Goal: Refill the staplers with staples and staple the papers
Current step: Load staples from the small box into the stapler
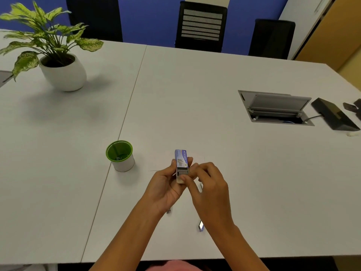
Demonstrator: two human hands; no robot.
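A small blue and white staple box (181, 158) is held upright in my left hand (168, 185) above the white table. Its inner tray is slid out toward me and a grey strip of staples (182, 171) shows in it. My right hand (207, 182) pinches the near end of that tray with thumb and fingers. Under my forearms lie a small blue stapler (201, 226) and a metal piece (168, 211), both mostly hidden. A sheet of paper lies under my hands, its faint edge (154, 170) barely visible.
A green-rimmed white cup (120, 155) stands left of my hands. A potted plant (58, 61) is at the far left. An open cable hatch (273, 107) and a black box (335, 115) sit to the right. Two black chairs (201, 26) stand behind the table (195, 85).
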